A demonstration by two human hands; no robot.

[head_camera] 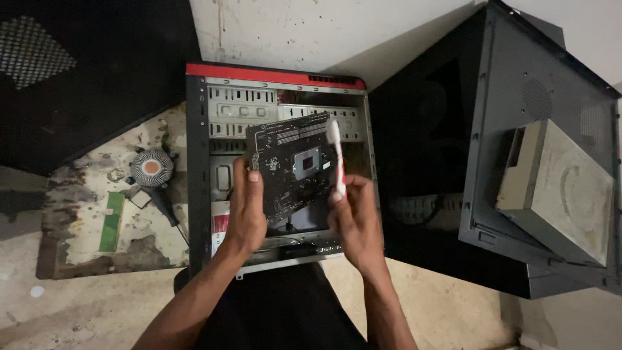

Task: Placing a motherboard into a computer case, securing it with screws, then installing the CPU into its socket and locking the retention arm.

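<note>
Two hands over one open case (197, 162), the one with the red edge. One black board (288, 172) held up above the middle of that case, tilted a little. Left hand (246, 207) clamped on the board's left edge, thumb on the front, fingers hidden behind. Right hand (353, 217) closed around one brush (336, 159), white with a red grip. Brush head up, touching the board near its top right corner. One grey square socket (306, 162) in the middle of the board, just left of the brush.

Left of the case, one worn mat (84, 214) on the floor. On the mat, three small things: one round fan (151, 168) with an orange middle, nearest the case; one green stick (111, 221) farther left and lower; one small pale square chip (140, 199) between them. One dark thin tool (165, 207) below the fan, near the case; kind of tool hard to tell.

Right of the case, one more case (518, 162), black, lying on its side, well apart from the hands. One grey box (564, 194) stuck in its side. Far left of the red-edged case, up in the corner, one black panel (84, 71) with one patch of tiny holes. Two cases in all, one board, one brush.
</note>
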